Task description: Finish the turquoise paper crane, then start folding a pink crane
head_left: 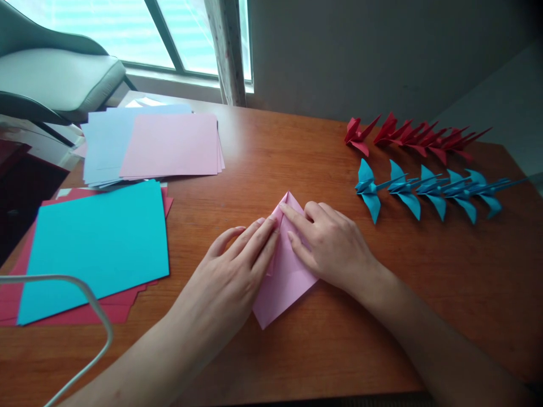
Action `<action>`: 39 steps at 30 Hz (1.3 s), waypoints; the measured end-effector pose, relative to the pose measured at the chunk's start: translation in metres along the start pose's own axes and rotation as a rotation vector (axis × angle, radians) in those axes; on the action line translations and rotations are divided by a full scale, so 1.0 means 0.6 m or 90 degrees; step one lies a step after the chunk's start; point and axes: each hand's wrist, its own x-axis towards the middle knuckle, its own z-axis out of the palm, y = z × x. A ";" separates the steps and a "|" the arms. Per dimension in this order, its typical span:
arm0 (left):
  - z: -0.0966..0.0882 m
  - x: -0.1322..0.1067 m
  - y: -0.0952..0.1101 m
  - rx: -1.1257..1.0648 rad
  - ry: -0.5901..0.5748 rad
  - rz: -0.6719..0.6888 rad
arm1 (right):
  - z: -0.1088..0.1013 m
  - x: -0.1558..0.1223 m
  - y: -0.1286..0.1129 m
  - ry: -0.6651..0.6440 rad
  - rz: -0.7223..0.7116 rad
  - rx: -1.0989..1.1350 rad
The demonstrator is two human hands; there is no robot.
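A pink paper [285, 280], folded into a diamond, lies flat on the wooden table [297, 152] in front of me. My left hand [237, 265] rests on its left half, fingers stretched out and pressed flat near the top point. My right hand [328, 240] lies on the right half, with index finger and thumb extended along a fold near the top. Both hands press the paper down; neither lifts it.
A turquoise sheet [99, 246] lies on red sheets [63, 308] at the left. Behind it is a pile of pink [172, 144] and pale blue paper [104, 144]. Red folded cranes [413, 135] and blue folded cranes [432, 189] line up at the right. A grey chair [55, 73] stands far left.
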 end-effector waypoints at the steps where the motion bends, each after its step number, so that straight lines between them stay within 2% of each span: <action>1: -0.001 -0.001 0.001 -0.004 -0.001 0.001 | 0.000 0.000 0.000 -0.001 0.000 0.000; 12: 0.001 -0.009 0.002 -0.037 -0.029 0.002 | 0.000 -0.003 -0.002 0.002 -0.009 -0.013; 39: 0.009 -0.008 -0.008 -0.065 -0.023 0.025 | 0.002 -0.003 0.001 0.002 -0.018 -0.011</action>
